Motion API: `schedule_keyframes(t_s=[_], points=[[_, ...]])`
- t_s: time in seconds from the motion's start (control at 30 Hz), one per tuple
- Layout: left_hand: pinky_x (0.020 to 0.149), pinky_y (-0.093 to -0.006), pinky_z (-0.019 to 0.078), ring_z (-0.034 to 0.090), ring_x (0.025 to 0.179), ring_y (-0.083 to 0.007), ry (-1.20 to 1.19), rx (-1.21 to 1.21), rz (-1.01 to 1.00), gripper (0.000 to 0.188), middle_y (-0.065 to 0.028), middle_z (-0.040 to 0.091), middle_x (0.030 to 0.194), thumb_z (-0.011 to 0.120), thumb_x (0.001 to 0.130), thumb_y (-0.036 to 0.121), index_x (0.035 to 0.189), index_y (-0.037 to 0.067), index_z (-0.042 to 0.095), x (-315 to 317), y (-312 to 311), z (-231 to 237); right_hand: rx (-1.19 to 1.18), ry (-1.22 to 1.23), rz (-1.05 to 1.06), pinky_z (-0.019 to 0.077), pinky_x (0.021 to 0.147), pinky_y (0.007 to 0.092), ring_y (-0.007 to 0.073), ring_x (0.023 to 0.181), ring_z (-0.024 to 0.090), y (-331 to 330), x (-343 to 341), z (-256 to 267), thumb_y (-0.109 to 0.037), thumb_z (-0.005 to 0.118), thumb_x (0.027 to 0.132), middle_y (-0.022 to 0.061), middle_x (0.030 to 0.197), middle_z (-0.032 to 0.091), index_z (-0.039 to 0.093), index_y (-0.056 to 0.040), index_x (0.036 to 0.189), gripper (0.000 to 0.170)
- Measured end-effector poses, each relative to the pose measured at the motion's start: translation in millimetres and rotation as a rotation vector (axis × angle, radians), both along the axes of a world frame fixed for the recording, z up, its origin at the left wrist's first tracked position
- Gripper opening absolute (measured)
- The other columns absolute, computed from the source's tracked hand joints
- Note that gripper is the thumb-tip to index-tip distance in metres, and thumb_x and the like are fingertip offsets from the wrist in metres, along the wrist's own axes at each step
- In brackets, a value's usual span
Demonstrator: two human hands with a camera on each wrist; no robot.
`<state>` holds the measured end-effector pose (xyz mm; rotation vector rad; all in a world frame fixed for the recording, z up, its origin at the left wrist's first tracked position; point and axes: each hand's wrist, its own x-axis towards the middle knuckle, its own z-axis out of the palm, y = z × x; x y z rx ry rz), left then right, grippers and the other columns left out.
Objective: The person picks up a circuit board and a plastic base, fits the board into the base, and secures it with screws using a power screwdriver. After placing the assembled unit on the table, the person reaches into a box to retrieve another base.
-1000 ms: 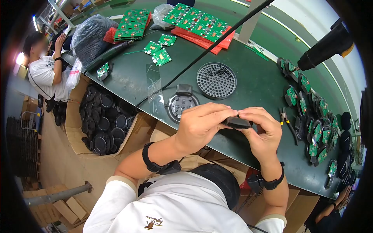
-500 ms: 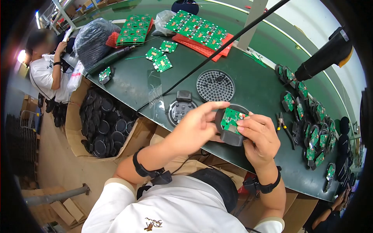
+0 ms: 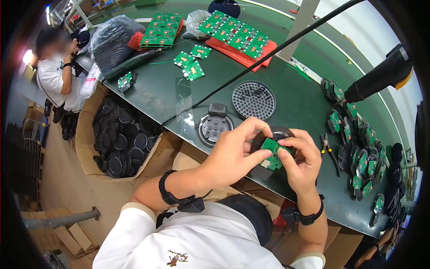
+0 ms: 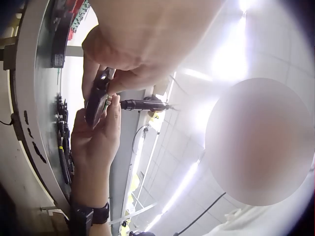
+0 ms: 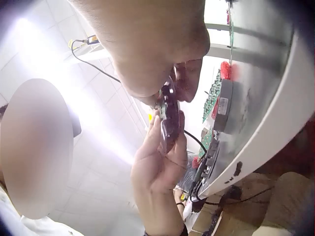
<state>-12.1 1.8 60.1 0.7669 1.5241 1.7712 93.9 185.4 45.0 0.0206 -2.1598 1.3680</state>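
Note:
Close over the near edge of the table, both hands hold a black rounded housing (image 3: 283, 132) with a green circuit board (image 3: 271, 152) on its upward face. My left hand (image 3: 230, 154) grips the left side, its thumb lying on the board and its index finger bent over the far rim. On the opposite side my right hand (image 3: 304, 159) curls round the housing, thumb also on the board. In the left wrist view the housing (image 4: 96, 105) appears edge-on between the hands. The right wrist view shows the housing's dark glossy side (image 5: 170, 120); fingers cover much of it.
A perforated round dish (image 3: 246, 110) with small dark pieces lies beyond the hands, near a round black base (image 3: 216, 130). Pliers (image 3: 330, 150) and several board-fitted housings (image 3: 360, 166) lie right, under a power screwdriver (image 3: 380, 76). A carton (image 3: 85, 152) of black parts stands left.
The housing was edge-on a second ago, then turned its board side up. The left thumb has since come onto the board, and the right thumb now lies there instead of the right fingers.

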Motion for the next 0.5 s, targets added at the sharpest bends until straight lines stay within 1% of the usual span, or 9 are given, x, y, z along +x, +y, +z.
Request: schedule_keyframes(t_s=[0.03,0.07,0.13,0.17,0.23,0.5], points=[[0.071,-0.0238,0.0541,0.066,0.085,-0.0045,0.041,0.008,0.047,0.029,-0.0054,0.069,0.102,0.068,0.095,-0.004,0.119,0.004,0.053,3.0,2.7,-4.8,-0.087,-0.027,0.007,0.0531,0.075,0.0269,0.0172,0.09,0.067,-1.8,0.8,1.0,-0.003,0.081,0.085,0.0134,0.11,0.069,0.075,0.0007,0.102,0.018],[0.071,-0.0238,0.0541,0.066,0.085,-0.0045,0.038,0.008,0.045,0.029,-0.0054,0.069,0.102,0.068,0.095,-0.004,0.119,0.004,0.053,2.8,3.4,-5.8,-0.087,-0.03,0.005,0.0531,0.075,0.0269,0.0172,0.09,0.067,-0.5,0.8,0.6,-0.003,0.081,0.085,0.0134,0.11,0.069,0.075,0.0007,0.102,0.018],[0.069,-0.0239,0.0529,0.066,0.084,-0.0045,0.048,0.022,0.038,0.027,-0.0055,0.069,0.1,0.069,0.095,-0.004,0.117,0.003,0.054,0.9,3.9,-7.4,-0.105,-0.018,0.067,0.0524,0.075,0.0254,0.0158,0.089,0.067,3.0,-0.2,-0.7,0.0,0.079,0.086,0.0129,0.109,0.069,0.075,0.0015,0.101,0.016],[0.069,-0.0239,0.0529,0.066,0.084,-0.0045,0.045,0.018,0.035,0.027,-0.0055,0.069,0.1,0.069,0.095,-0.004,0.117,0.003,0.054,-0.5,3.3,-8.0,-0.109,-0.021,0.064,0.0524,0.075,0.0254,0.0158,0.089,0.067,4.2,0.0,-1.4,0.0,0.079,0.086,0.0129,0.109,0.069,0.075,0.0015,0.101,0.016],[0.082,-0.0253,0.0578,0.065,0.103,-0.0093,-0.038,-0.027,-0.029,0.029,-0.0062,0.062,0.115,0.069,0.094,-0.007,0.118,0.002,0.055,-3.3,2.1,-9.0,-0.108,-0.062,0.095,0.0528,0.075,0.0258,0.0157,0.09,0.066,6.7,0.8,-1.5,0.001,0.079,0.086,0.0134,0.109,0.069,0.075,0.002,0.102,0.016],[0.08,-0.0247,0.0575,0.065,0.101,-0.009,-0.059,-0.027,-0.039,0.03,-0.0058,0.062,0.113,0.071,0.091,-0.008,0.116,0.001,0.056,-6.8,3.3,-12.3,-0.177,-0.114,0.1,0.0537,0.079,0.0267,0.0167,0.095,0.067,4.3,0.3,2.4,0.003,0.077,0.087,0.0144,0.111,0.069,0.074,0.0029,0.1,0.013]])
